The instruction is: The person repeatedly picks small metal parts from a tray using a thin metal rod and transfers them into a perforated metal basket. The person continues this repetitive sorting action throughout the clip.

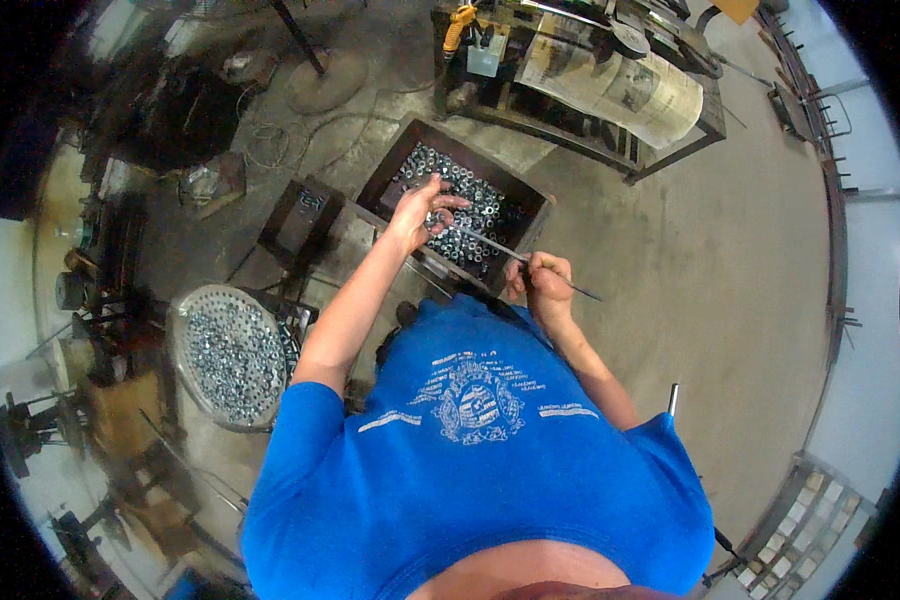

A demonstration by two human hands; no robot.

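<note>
A thin metal rod (497,243) slants across the near right part of a dark metal bin (382,170). My right hand (548,283) is closed round this rod near its lower right end, just outside the bin's near right corner. Over the bin, my left hand (422,212) is cupped with its fingers partly curled at the rod's other end. Small shiny nuts (436,222) appear to lie in its fingers, though they are partly hidden. Many more loose ring-like metal nuts (480,200) cover the bin's bottom.
To the left stands a round perforated metal basket (182,350) heaped with small nuts. A smaller dark box (295,222) sits between it and the bin. Beyond, a metal workbench (625,165) carries a yellow-handled air gun (457,30). A round-based stand (328,85) and cables (270,145) occupy the far floor.
</note>
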